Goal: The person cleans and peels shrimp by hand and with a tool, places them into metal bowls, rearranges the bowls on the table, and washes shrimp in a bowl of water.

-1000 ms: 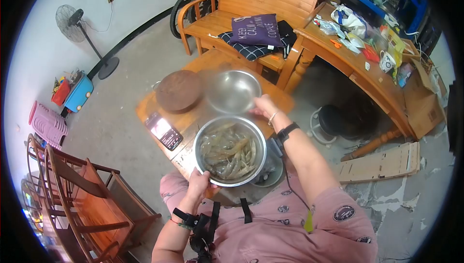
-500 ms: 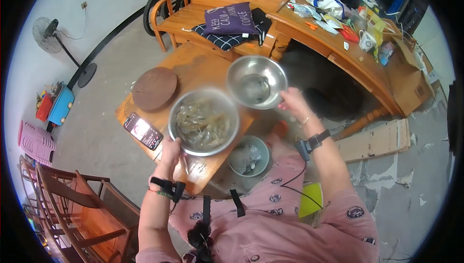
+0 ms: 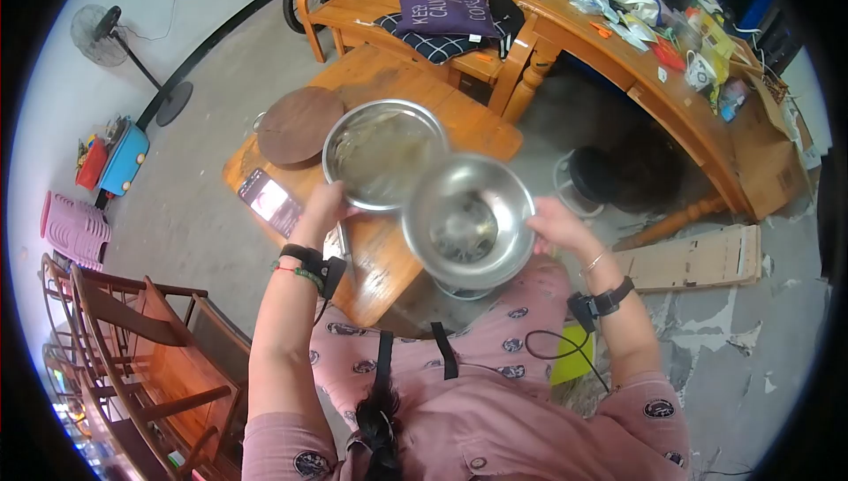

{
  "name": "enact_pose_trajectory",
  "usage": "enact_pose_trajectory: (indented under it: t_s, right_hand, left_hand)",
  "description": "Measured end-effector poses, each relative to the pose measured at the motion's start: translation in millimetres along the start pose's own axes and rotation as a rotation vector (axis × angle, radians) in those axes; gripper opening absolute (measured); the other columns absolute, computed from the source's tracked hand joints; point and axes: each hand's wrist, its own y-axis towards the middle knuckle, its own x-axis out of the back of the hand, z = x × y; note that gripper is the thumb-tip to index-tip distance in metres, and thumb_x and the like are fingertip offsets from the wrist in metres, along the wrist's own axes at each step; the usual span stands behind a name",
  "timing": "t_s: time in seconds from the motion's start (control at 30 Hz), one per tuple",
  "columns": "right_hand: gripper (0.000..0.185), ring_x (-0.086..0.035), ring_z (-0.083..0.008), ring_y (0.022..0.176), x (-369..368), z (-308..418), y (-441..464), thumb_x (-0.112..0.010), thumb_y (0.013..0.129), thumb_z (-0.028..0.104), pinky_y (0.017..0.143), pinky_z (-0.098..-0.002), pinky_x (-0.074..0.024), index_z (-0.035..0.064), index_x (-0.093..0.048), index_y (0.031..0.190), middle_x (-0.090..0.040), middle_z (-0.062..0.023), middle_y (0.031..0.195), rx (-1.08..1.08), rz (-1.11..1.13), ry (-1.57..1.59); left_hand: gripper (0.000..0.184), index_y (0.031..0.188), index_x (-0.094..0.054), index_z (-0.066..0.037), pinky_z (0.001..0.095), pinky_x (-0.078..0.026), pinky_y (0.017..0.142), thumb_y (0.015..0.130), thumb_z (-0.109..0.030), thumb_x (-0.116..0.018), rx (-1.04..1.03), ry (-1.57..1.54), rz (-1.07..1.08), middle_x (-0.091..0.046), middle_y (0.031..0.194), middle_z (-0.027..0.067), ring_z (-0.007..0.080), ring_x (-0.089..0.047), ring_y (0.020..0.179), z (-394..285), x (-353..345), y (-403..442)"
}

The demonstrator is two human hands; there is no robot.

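The wide, round stainless-steel bowl (image 3: 386, 103) of blurred grey-brown contents (image 3: 387, 156) is gripped at its 7 o'clock rim by the left hand's (image 3: 325, 209) fingers; the deep silver metal bowl (image 3: 426, 220), at 5 o'clock from it, is gripped at its 3 o'clock rim by the right hand (image 3: 560, 225) – a small dark portion (image 3: 473, 229) is held inside. Progress is judged partial: the bulk is gathered; the portion is left unmerged.
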Motion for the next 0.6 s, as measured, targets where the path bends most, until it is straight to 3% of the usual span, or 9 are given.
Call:
enact_pose_trajectory:
  t_s: [0.1,0.13,0.3,0.4,0.5,0.53,0.6]
  right_hand:
    - [0.023,-0.062,-0.0114,0.048,-25.2,-14.8,5.1,-0.052,0.09,0.006,0.039,-0.0221,-0.0482,-0.0055,-0.055,0.11,-0.066,-0.0087,0.071,-0.014,0.142,-0.003]
    - [0.023,-0.062,-0.0115,0.048,-32.0,-18.3,8.3,-0.053,0.09,0.007,0.039,-0.0224,-0.0482,-0.0056,-0.056,0.109,-0.066,-0.0087,0.071,-0.021,0.175,-0.037]
    - [0.023,-0.062,-0.0123,0.048,-65.0,-21.7,18.2,-0.054,0.089,0.008,0.039,-0.0231,-0.0476,-0.0058,-0.057,0.107,-0.066,-0.0089,0.07,-0.042,0.241,-0.106]
    - [0.023,-0.062,-0.0133,0.049,-80.2,-16.9,23.9,-0.055,0.088,0.008,0.04,-0.0248,-0.0493,-0.0062,-0.057,0.107,-0.066,-0.0093,0.068,-0.057,0.275,-0.13]
    - [0.023,-0.062,-0.0132,0.048,-91.9,-12.6,35.3,-0.054,0.089,0.008,0.04,-0.025,-0.0497,-0.0064,-0.057,0.107,-0.066,-0.0091,0.067,-0.076,0.287,-0.162]
    - [0.024,-0.062,-0.0132,0.048,-95.5,-17.7,43.4,-0.053,0.089,0.007,0.04,-0.0248,-0.0494,-0.0061,-0.057,0.108,-0.066,-0.0092,0.068,-0.081,0.297,-0.15]
    - [0.024,-0.062,-0.0132,0.048,-102.6,-13.7,51.1,-0.053,0.089,0.007,0.04,-0.0247,-0.0493,-0.006,-0.057,0.108,-0.066,-0.0093,0.068,-0.054,0.302,-0.128]
  left_hand:
    - [0.029,0.12,-0.043,0.004,0.0325,-0.057,0.051,0.099,-0.016,-0.044,0.039,-0.017,0.059,-0.067,0.092,0.025,0.0312,-0.07,0.069,-1.1,7.3,-9.6]
    - [0.032,0.123,-0.041,0.004,0.0313,-0.057,0.053,0.1,-0.018,-0.044,0.073,-0.004,0.093,-0.066,0.092,0.0257,0.0316,-0.069,0.069,-0.8,10.4,-13.3]
    - [0.025,0.119,-0.046,0.006,0.0297,-0.057,0.058,0.101,-0.011,-0.04,0.022,-0.05,0.106,-0.066,0.092,0.0242,0.0297,-0.07,0.073,7.7,10.4,-15.8]
    - [0.024,0.113,-0.05,0.011,0.0291,-0.056,0.057,0.099,-0.006,-0.041,-0.038,0.268,0.19,-0.067,0.089,0.0201,0.0273,-0.069,0.07,5.7,17.6,19.1]
    - [0.022,0.111,-0.053,0.01,0.0278,-0.056,0.057,0.098,-0.004,-0.043,0.009,0.195,0.151,-0.068,0.087,0.0192,0.027,-0.069,0.068,-18.6,12.3,14.9]
    - [0.02,0.109,-0.056,0.01,0.029,-0.057,0.056,0.095,-0.001,-0.047,-0.17,0.503,0.221,-0.069,0.086,0.0186,0.0262,-0.069,0.067,6.8,30.7,63.5]
    - [0.021,0.109,-0.057,0.011,0.0304,-0.058,0.055,0.093,0.0,-0.049,-0.128,0.401,0.156,-0.069,0.085,0.0182,0.0259,-0.069,0.066,-12.8,21.1,55.6]
